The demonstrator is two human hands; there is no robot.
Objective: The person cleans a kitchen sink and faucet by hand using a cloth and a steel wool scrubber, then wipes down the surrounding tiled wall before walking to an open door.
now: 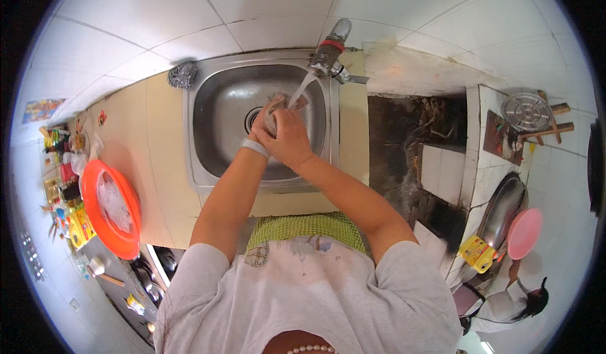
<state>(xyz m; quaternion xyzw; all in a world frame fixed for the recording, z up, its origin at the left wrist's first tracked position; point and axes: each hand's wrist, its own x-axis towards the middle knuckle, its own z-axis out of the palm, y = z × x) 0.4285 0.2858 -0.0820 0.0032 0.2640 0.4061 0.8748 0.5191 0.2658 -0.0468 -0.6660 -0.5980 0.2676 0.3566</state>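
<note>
Over the stainless steel sink (215,91), my left hand (259,125) and my right hand (291,136) are pressed together around a wet, greyish cloth (271,119). The fingers of both hands are closed on it, and much of the cloth is hidden between them. From the faucet (326,55), a stream of water (302,88) runs down onto the cloth and fingertips. The round drain (252,119) shows just left of my hands. A pale band (255,146) circles my left wrist.
A steel wool scrubber (182,74) lies at the sink's back left corner. An orange basin (88,186) of suds stands on the left counter. To the right are a soot-blackened recess (395,136), a yellow jug (477,253), a pink basin (525,233) and another person (502,306).
</note>
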